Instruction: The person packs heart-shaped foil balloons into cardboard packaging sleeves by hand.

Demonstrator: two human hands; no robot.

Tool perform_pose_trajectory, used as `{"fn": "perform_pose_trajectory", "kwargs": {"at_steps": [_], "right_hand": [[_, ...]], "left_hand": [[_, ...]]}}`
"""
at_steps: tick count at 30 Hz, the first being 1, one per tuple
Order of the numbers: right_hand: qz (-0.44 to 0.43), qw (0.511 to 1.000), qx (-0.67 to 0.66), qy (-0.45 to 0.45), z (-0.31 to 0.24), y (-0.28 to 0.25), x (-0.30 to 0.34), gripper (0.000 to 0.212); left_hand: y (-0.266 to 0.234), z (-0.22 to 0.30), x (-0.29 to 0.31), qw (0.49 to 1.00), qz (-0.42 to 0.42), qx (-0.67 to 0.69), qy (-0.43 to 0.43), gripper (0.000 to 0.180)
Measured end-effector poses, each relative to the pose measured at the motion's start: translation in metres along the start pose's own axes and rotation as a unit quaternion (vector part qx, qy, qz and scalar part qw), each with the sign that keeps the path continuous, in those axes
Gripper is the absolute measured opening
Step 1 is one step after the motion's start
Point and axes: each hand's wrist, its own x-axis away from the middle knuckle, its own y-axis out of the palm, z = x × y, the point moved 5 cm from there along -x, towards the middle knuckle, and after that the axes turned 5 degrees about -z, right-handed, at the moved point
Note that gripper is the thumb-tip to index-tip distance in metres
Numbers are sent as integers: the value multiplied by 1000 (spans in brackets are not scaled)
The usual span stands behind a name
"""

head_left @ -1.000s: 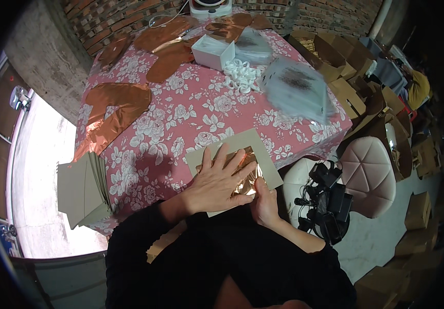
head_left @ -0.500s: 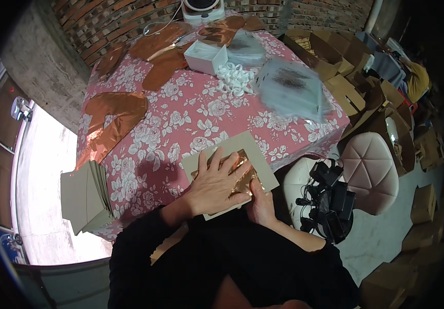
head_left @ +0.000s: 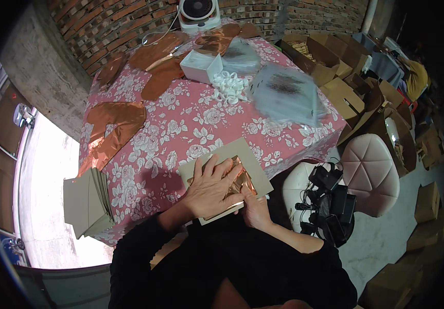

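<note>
A grey-beige cardboard sheet lies tilted at the table's near edge, in front of my body. On it is a folded piece of shiny copper-coloured foil, which looks like a flat foil balloon. My left hand is pressed flat over the foil with its fingers spread, covering much of it. At the sheet's near right edge my right hand grips the cardboard, thumb on top by the foil and the other fingers hidden below.
Cardboard sheets stand stacked at the table's left edge. Beyond lie copper foil balloons, a white box, white rings and clear plastic bags. Right of me, a chair stands near black adapters; cardboard boxes are behind.
The whole view has shifted slightly. My left hand stays spread on the foil, and my right thumb has slid a little toward me along the sheet's edge.
</note>
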Motion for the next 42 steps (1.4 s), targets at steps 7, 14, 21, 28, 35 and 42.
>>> {"fn": "perform_pose_trajectory", "kwargs": {"at_steps": [7,14,21,28,35,42], "right_hand": [[-23,1000,-9,12,-21,-6,-2,26],[25,998,-32,-38,-78,-64,-21,54],[185,972,-47,-135,-156,-143,-5,19],[211,960,-87,-160,-184,-160,-9,13],[204,962,-90,-160,-175,-194,-19,16],[239,946,-150,-160,-177,-198,-23,11]], "left_hand": [[-18,1,-8,993,-17,114,-8,70],[-74,-34,-76,947,158,279,17,41],[-64,-48,-217,974,132,114,142,36],[-30,-49,-308,979,80,1,186,52],[-16,-52,-320,986,50,69,145,48],[-20,-50,-317,983,91,90,129,38]]}}
